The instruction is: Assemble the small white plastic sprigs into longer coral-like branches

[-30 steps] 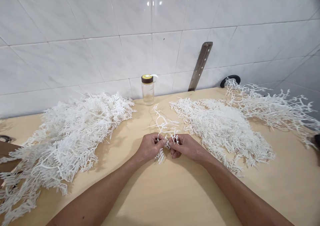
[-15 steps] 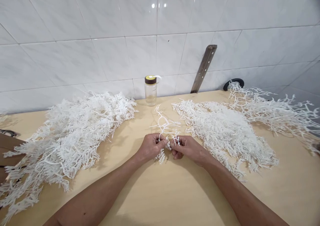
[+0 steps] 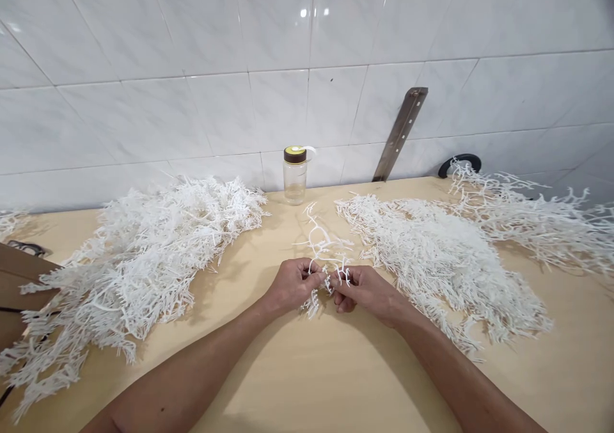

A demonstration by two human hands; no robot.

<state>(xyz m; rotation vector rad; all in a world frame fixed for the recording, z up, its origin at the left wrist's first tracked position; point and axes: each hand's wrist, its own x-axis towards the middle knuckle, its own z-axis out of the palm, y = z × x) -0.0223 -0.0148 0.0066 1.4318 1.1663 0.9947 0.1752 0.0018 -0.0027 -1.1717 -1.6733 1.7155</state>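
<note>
Here, a white branched sprig (image 3: 322, 245) sits over the tabletop (image 3: 307, 382) between the left heap (image 3: 158, 254) and right heap (image 3: 446, 254), the grip of the left hand (image 3: 295, 284) and right hand (image 3: 367, 292) pinching its near part. Its long axis runs near to far, thin tip pointing toward the bottle (image 3: 295, 180).

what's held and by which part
A white branching sprig, pinched toward its near end by the left hand and the right hand; exact contact is unclear.
</note>
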